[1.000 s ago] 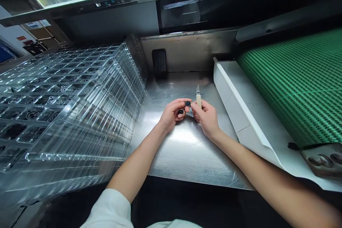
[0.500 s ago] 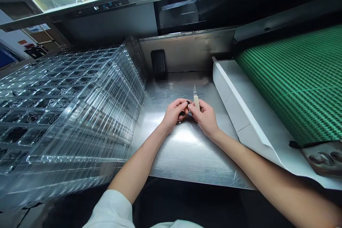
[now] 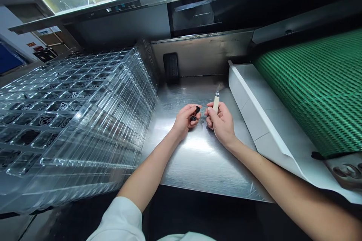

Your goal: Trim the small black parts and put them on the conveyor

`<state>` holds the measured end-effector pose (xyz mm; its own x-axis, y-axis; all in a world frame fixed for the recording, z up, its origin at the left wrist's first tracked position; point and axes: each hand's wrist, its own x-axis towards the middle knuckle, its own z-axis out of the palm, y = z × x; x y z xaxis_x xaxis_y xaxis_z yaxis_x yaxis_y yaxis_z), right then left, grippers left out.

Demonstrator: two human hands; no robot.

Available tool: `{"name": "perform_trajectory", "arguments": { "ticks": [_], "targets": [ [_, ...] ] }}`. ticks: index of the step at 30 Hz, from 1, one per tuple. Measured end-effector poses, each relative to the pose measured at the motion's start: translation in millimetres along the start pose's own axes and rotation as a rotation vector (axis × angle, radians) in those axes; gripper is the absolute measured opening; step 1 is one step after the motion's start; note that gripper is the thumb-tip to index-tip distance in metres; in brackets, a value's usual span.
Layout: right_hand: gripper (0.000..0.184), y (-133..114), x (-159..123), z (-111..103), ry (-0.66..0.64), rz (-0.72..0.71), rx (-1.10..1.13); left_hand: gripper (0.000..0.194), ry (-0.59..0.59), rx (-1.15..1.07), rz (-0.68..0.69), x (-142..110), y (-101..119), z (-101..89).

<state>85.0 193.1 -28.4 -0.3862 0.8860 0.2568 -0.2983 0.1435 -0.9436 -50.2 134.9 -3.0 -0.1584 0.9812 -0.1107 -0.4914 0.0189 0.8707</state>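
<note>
My left hand (image 3: 185,119) is curled over the steel worktop (image 3: 195,158), pinching small black round parts (image 3: 195,113) between thumb and fingers. My right hand (image 3: 221,120) sits just to the right of it, closed round a small knife (image 3: 216,100) with a pale handle and a short blade that points up and away. The two hands are a few centimetres apart, with the parts between them.
A tall stack of clear plastic blister trays (image 3: 85,113) fills the left side; some pockets hold black round parts. A white chute (image 3: 254,113) and a green conveyor belt (image 3: 316,83) run along the right. A black pad (image 3: 171,67) leans on the back wall.
My hands were touching half a second ago and have drawn slightly apart. The knife has tilted and shifted to the right, away from the black parts.
</note>
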Motion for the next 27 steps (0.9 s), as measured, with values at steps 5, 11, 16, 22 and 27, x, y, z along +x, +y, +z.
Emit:
{"name": "perform_trajectory", "arguments": {
  "ticks": [5,11,16,22,27],
  "targets": [
    [0.050,1,0,-1,-0.064,0.027,-0.044,0.032,0.003,-0.054,0.001,0,1,-2.1],
    [0.062,-1,3,-3,-0.051,0.111,-0.018,0.030,-0.015,-0.116,0.033,1,2,-4.6],
    [0.054,-1,6,-3,-0.005,0.148,-0.015,0.026,-0.005,-0.154,0.031,1,3,-5.2],
    [0.056,-4,-1,0,-0.049,0.102,-0.047,0.021,0.034,-0.165,0.016,1,6,-4.9],
    [0.039,-9,-7,-2,-0.125,-0.078,-0.235,0.020,0.053,-0.149,0.082,1,7,-6.6]
  ]
}}
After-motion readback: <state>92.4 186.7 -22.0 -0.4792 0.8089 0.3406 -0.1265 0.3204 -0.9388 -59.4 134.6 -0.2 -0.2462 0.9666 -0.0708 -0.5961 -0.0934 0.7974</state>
